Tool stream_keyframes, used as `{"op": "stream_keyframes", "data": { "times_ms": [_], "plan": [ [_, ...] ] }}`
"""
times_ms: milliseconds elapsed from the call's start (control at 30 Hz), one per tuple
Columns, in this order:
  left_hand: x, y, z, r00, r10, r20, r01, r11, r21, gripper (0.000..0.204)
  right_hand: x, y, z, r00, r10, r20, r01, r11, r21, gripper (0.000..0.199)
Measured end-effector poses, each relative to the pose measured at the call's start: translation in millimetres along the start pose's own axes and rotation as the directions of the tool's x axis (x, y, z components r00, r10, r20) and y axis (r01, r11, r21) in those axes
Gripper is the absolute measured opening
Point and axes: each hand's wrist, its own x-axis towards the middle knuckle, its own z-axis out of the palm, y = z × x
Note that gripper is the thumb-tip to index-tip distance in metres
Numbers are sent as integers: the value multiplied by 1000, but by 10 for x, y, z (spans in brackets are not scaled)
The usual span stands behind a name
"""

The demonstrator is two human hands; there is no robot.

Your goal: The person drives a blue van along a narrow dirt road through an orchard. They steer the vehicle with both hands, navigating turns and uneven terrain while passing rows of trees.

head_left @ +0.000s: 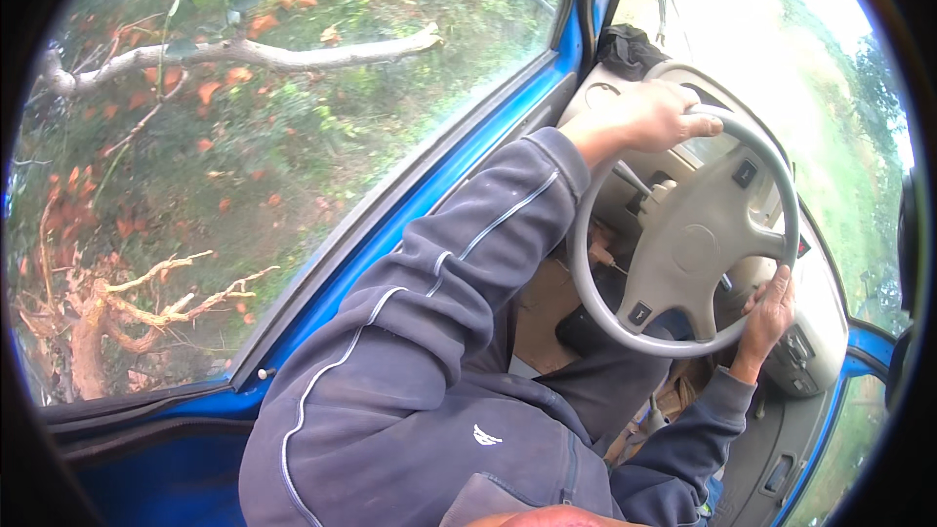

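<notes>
A beige steering wheel [691,249] with a grey rim is tilted in front of me. My left hand [656,119] is closed over the upper left part of the rim, with its fingers reaching along the top. Lower down on the right side, my right hand [767,320] is curled round the rim, its thumb side upward. Two dark buttons sit on the wheel's spokes. Behind the wheel, a stalk [632,179] sticks out on the left, close below my left wrist. Both my forearms are in dark grey sleeves.
A blue door frame [390,224] and side window run along my left, with branches [264,57] and leaves outside. Crumpled black cloth [628,51] lies on the dashboard [830,332]. Beyond the windscreen is bright, grassy ground. A lever [655,420] stands near my right forearm.
</notes>
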Motion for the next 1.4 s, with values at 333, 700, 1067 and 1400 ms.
{"op": "stream_keyframes", "data": {
  "times_ms": [333, 700, 1067, 1400],
  "plan": [
    [40, 120, 9, 1000, -27, 15, 25, 997, 80, 64, -44, 68, -11, 1000, 20, -12, -20, 1000, 13, 39],
    [-209, 96, -81, 998, -52, -41, 55, 996, 68, 68, 98, 90, -13, 999, 36, 12, -35, 996, -82, 42],
    [-326, 66, -106, 992, -88, -91, 90, 996, 22, 67, 276, 28, 40, 993, -61, 102, 77, 984, -160, 52],
    [-378, -34, -81, 988, -86, -131, 87, 996, -3, 62, 329, 79, 28, 987, -132, 86, 148, 966, -213, 57]
  ]
}}
